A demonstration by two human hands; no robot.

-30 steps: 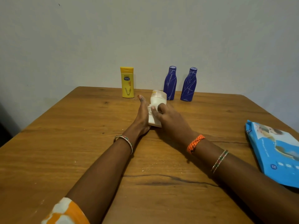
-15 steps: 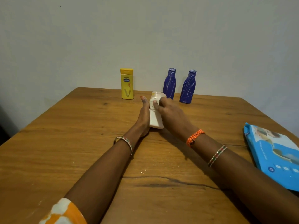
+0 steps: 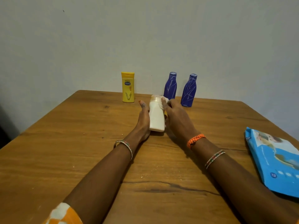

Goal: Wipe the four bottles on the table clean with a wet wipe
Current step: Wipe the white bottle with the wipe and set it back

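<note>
I see both of my hands meeting near the middle of the wooden table (image 3: 64, 143), clamped on one white bottle (image 3: 156, 118). My left hand (image 3: 143, 122) cups its left side, fingers running up along the body, thumb tip just short of the cap. My right hand (image 3: 178, 120) presses against its right side and upper part, and a scrap of white wet wipe (image 3: 165, 101) shows between its fingertips and the bottle's shoulder. The bottle stands with its base on the wood, tilted slightly, its pale cream cap pointing toward the far edge.

Along the far edge, by the wall, three more bottles stand upright. The yellow lotion bottle (image 3: 128, 87) is left of my hands, well apart from the others. The first blue bottle (image 3: 170, 85) stands directly behind the white one, its lower part hidden by my fingers. The second blue bottle (image 3: 189, 90) is just beside it on the right, not touching it. Both blue ones carry pale scribbled lines.

At the right edge a blue wet wipe pack (image 3: 275, 160) lies flat, partly cut off by the frame. Thin bangles sit on both of my wrists, and an orange braided band (image 3: 195, 140) circles the right one. A dark crack (image 3: 161, 189) runs through the wood toward the near edge, between my forearms.
</note>
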